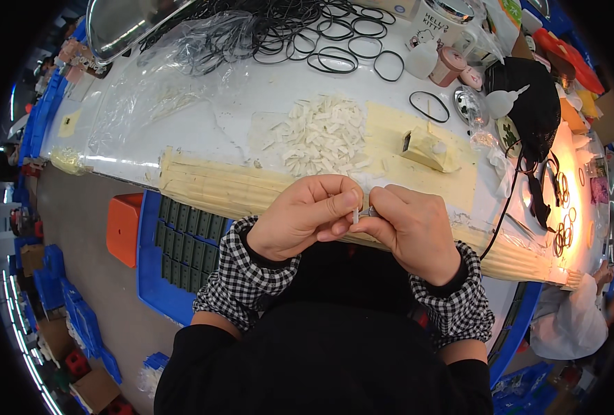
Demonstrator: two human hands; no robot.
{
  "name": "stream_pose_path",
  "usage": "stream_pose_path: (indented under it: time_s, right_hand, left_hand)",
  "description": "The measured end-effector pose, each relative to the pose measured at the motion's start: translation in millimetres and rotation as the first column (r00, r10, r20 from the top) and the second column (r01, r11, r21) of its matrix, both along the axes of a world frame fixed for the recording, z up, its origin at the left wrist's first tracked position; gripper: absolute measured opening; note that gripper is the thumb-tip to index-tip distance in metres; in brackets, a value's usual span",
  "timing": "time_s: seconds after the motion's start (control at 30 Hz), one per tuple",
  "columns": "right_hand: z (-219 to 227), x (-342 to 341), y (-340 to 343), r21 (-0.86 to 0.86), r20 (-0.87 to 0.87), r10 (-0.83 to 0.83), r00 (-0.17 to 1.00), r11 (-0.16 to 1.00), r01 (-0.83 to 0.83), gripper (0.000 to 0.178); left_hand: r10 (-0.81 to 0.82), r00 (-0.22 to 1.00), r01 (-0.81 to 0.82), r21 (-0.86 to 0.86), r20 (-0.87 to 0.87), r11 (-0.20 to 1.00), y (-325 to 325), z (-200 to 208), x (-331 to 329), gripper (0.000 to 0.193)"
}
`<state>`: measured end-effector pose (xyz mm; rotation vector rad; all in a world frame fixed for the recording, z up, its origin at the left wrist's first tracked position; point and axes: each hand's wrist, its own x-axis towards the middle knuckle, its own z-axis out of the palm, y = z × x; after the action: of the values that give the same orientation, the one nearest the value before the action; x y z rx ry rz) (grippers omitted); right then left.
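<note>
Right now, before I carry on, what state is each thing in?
Left hand: closed, pinching a small white piece upright
Right hand: closed, fingers curled; its grip is mostly hidden
White strips: loose, heaped
Black bands: piled in a tangle, some lying singly
Clear plastic bag: crumpled
Blue tray: holding dark blocks in rows

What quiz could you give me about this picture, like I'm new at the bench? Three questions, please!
1. True or false: the left hand wears a glove.
2. What is piled on the bench beyond the hands? (a) red apples (b) white pieces (c) green bottles
3. Fill in: the tray to the left of the left hand is ____ in colour.

Key: 1. False, it is bare. 2. b. 3. Blue.
</note>
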<state>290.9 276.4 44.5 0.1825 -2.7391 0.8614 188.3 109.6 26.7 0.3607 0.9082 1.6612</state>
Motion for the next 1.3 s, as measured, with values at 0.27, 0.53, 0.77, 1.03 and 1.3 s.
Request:
stream_pose_path:
  time_s: [0.27, 0.53, 0.77, 1.03, 1.3]
  right_hand:
    - [2, 0, -1, 0.008, 0.008, -0.005, 1.000, 1.000, 0.005, 0.033]
    - [3, 1, -1, 0.078, 0.018, 0.015, 1.000, 0.997, -0.016, 0.034]
    - [4, 2, -3, 0.093, 0.016, -0.004, 1.000, 0.996, 0.002, 0.035]
    - [5, 2, -4, 0.117, 0.014, -0.014, 1.000, 0.993, 0.012, 0.036]
    - [5, 2, -3, 0.116, 0.009, -0.020, 1.000, 0.993, 0.019, 0.036]
  left_hand:
    - [0.008, 1.000, -0.009, -0.034, -0.028, 0.999, -2, 4, -1, 0.025]
    - [0.012, 0.996, -0.019, -0.070, -0.089, 0.997, -5, 4, -3, 0.022]
    - [0.006, 0.995, -0.015, -0.095, -0.096, 0.995, -6, 6, -2, 0.021]
    - [0.014, 0.986, -0.039, -0.150, -0.165, 0.988, -6, 11, -1, 0.020]
    - [0.011, 0.991, -0.030, -0.145, -0.134, 0.989, -7, 13, -3, 0.020]
